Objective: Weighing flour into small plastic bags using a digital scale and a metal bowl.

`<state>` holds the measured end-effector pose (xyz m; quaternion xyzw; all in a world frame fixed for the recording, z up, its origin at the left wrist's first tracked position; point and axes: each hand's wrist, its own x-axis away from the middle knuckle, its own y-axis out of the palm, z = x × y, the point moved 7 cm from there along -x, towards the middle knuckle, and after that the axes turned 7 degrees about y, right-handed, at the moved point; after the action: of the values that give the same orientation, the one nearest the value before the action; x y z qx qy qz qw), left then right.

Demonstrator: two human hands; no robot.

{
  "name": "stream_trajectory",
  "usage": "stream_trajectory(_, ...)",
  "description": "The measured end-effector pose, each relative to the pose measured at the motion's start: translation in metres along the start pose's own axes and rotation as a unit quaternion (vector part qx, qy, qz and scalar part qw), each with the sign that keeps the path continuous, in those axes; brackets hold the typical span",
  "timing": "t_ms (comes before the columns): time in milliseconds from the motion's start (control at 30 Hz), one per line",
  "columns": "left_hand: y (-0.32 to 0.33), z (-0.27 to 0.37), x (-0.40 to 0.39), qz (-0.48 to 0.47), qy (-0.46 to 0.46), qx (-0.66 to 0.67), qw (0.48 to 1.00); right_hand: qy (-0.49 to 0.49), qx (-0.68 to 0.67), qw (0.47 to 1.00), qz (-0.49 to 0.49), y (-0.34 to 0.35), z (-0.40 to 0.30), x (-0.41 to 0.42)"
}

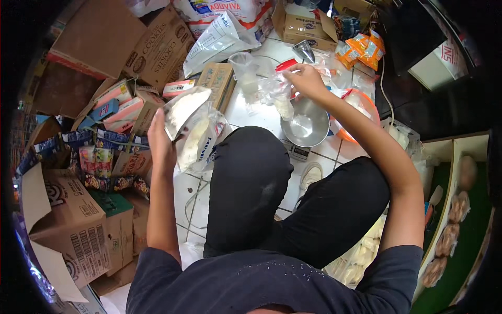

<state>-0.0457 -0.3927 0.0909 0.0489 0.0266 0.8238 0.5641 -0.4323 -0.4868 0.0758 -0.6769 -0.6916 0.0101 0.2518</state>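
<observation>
My left hand (160, 133) grips a tilted metal-looking scoop or pan (187, 108) heaped with white powder. Just below it, an open clear plastic bag (198, 143) of white powder stands on the tiles by my knee. With raised fingers, my right hand (308, 82) pinches the top of a small clear plastic bag (284, 106) that has white powder in its bottom. This bag hangs at the left rim of a shiny metal bowl (308, 127). Beneath the bowl sits what looks like a digital kitchen scale (295, 150), partly hidden.
Cardboard boxes (70, 223) and snack packs crowd the left side. Past the bowl are a clear plastic jug (244, 72), an orange-rimmed basin (374, 112) and orange packets (362, 49). A cable (386, 90) runs along the right, near a green-lined shelf (470, 243) with bagged goods.
</observation>
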Motion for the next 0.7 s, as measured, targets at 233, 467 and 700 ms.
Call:
stream_trajectory(233, 0.12, -0.024, -0.034, -0.167, 0.01, -0.026, 0.986, 0.02, -0.011, 1.0, -0.018, 0.0, 0.0, 0.006)
stream_trajectory(467, 0.195, -0.047, -0.038, -0.301, 0.052, -0.104, 0.946, 0.029, -0.036, 0.999, -0.017, -0.01, 0.014, 0.012)
stream_trajectory(700, 0.257, -0.042, -0.028, -0.344, 0.113, -0.275, 0.891, 0.039, -0.034, 0.999, -0.007, -0.019, 0.039, 0.005)
